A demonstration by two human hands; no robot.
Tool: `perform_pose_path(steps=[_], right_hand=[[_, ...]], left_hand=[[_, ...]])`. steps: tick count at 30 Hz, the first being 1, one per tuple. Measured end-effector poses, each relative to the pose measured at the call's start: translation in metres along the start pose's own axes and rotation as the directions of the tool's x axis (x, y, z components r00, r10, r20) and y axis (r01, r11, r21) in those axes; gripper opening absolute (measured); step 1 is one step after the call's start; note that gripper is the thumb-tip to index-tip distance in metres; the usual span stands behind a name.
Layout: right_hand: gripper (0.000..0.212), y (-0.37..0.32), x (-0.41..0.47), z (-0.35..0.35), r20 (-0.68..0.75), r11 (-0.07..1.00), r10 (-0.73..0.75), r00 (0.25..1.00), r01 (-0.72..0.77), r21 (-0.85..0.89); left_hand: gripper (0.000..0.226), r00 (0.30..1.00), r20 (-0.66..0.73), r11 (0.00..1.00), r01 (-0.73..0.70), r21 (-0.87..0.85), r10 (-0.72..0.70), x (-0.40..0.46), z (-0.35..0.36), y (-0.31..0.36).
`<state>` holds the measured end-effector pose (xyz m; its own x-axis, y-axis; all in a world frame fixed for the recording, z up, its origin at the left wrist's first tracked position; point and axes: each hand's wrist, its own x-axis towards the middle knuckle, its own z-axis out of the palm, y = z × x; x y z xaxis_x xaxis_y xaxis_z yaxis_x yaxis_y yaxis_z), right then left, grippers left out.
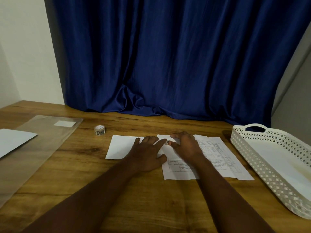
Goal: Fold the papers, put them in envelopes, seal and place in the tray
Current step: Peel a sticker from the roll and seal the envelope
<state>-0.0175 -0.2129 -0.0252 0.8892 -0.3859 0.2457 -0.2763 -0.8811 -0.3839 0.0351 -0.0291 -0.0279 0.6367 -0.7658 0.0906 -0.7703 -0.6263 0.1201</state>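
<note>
Left hand: the left hand (148,153) lies flat at the centre of the frame, fingers straight and spread, pressing down on the envelope (121,149).
Right hand: the right hand (184,145) sits just right of the left one, fingers curled, thumb and forefinger pinching a small dark-printed sticker (168,143) against the envelope's right end.
Envelope: white, lying lengthwise on the table (94,182), centre of the frame; its right end overlaps the upper left corner of the paper (217,158).
Sticker: between the two hands, at the envelope's flap; whether it is already stuck down cannot be told.
Paper: a printed sheet with a table of text, flat, right of centre, partly under the right hand and forearm.
Tray: the white perforated tray (249,158) with a handle slot stands at the right edge of the frame, near the paper but apart from it; something white and flat lies inside.
Sticker roll: a small roll (100,130) stands above and left of the envelope, apart from it.
Plastic sleeve: a clear sleeve (42,145) with a white label lies at the left of the frame.
Spare envelope: a white envelope (15,141) lies at the far left edge, touching or overlapping the sleeve.
Curtain: a dark blue curtain (176,56) fills the upper frame, its hem resting on the table's far edge.
</note>
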Motion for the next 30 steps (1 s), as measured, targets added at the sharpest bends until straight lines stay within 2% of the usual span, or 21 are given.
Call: perform_pose_path(steps=[4, 6, 9, 11, 14, 19, 21, 22, 25, 27, 30], right_hand=[[0.048, -0.003, -0.002, -0.001, 0.016, 0.999, -0.028, 0.999, 0.029, -0.022], [0.047, -0.005, -0.002, -0.002, 0.035, 0.999, -0.024, 0.999, 0.025, -0.042], [0.047, -0.010, -0.004, -0.004, 0.060, 0.982, -0.085, 0.995, 0.093, -0.161], [0.052, -0.012, -0.006, -0.002, 0.159, 0.965, -0.129, 0.979, 0.161, -0.208], [0.061, -0.014, -0.007, 0.004, 0.379, 0.954, -0.074, 0.923, 0.176, -0.241], [0.063, -0.012, -0.007, 0.004, 0.406, 0.959, -0.069, 0.911, 0.173, -0.224], [0.061, -0.007, -0.009, -0.002, 0.355, 0.987, -0.099, 0.930, 0.138, -0.086], [0.060, -0.004, -0.009, -0.005, 0.279, 0.993, -0.116, 0.953, 0.112, 0.029], [0.054, 0.010, -0.003, -0.020, -0.059, 0.955, -0.075, 0.995, 0.089, 0.283], [0.051, 0.017, 0.000, -0.029, -0.171, 0.921, 0.026, 0.985, 0.043, 0.387], [0.044, 0.025, 0.001, -0.036, -0.253, 0.856, 0.181, 0.950, -0.026, 0.516]], left_hand=[[0.077, 0.999, -0.028, 0.991, 0.020, 0.131, -0.016, 0.005, 0.001, 0.001], [0.074, 0.999, -0.036, 0.990, 0.022, 0.143, -0.017, 0.008, 0.002, 0.002], [0.074, 1.000, -0.028, 0.991, 0.015, 0.136, -0.011, 0.009, 0.005, 0.000], [0.077, 1.000, -0.019, 0.990, 0.013, 0.139, -0.011, 0.008, 0.007, 0.000], [0.073, 0.999, 0.019, 0.993, 0.026, 0.114, -0.028, 0.008, 0.006, 0.001], [0.073, 0.996, 0.079, 0.998, 0.028, 0.058, -0.033, 0.008, 0.007, 0.002], [0.072, 0.998, 0.039, 0.998, 0.042, -0.038, -0.040, 0.009, 0.006, -0.002], [0.073, 0.999, -0.010, 0.994, 0.049, -0.096, -0.050, 0.010, 0.005, -0.006], [0.077, 0.981, -0.156, 0.986, 0.092, -0.140, -0.114, 0.011, 0.001, -0.026], [0.079, 0.971, -0.150, 0.978, 0.171, -0.116, -0.188, 0.008, -0.003, -0.041], [0.086, 0.964, -0.084, 0.965, 0.242, -0.105, -0.251, 0.001, -0.008, -0.055]])
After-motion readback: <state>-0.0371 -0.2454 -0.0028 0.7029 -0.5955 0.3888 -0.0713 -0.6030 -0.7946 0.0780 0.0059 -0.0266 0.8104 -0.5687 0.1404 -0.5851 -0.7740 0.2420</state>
